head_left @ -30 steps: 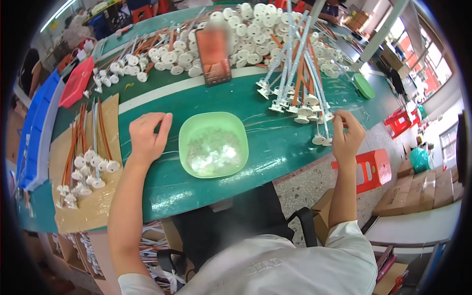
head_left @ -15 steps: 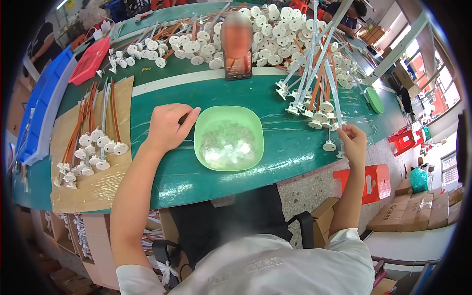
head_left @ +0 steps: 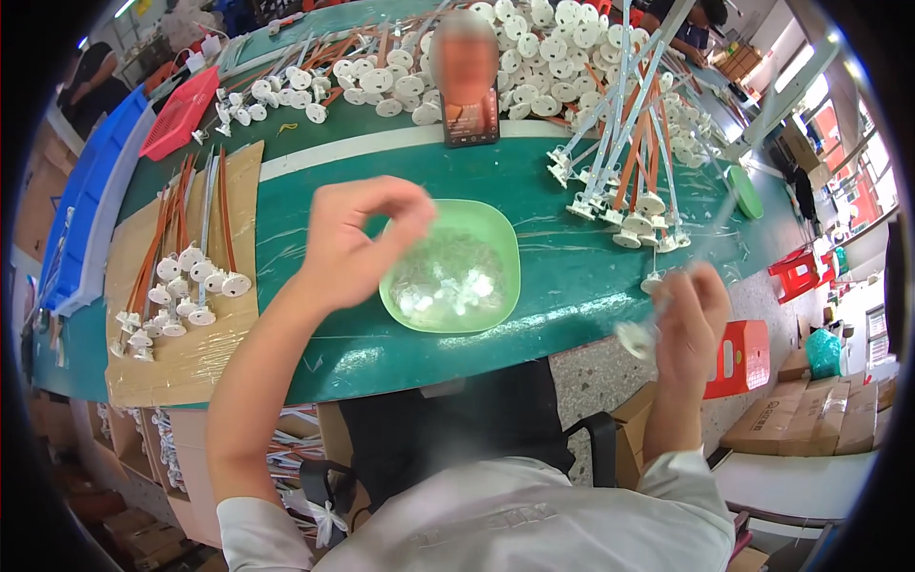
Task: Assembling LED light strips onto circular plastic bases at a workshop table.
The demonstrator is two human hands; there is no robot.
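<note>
White, round-headed, plastic-looking fitting [head_left: 636,340] sits blurred in my pinching right hand [head_left: 693,324], probably light and stiff, best gripped behind its head. My left hand [head_left: 355,234] curls over a rounded-square green plastic bowl [head_left: 513,275]; its hold I can't tell.

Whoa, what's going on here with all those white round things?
A person's right hand holds a white-ended piece, blurred, right of a green bowl of small shiny bits. The left hand is at the bowl's left edge; I can't tell if it holds anything. More white-ended strips lie bundled on the table, others on brown cardboard at left.
</note>
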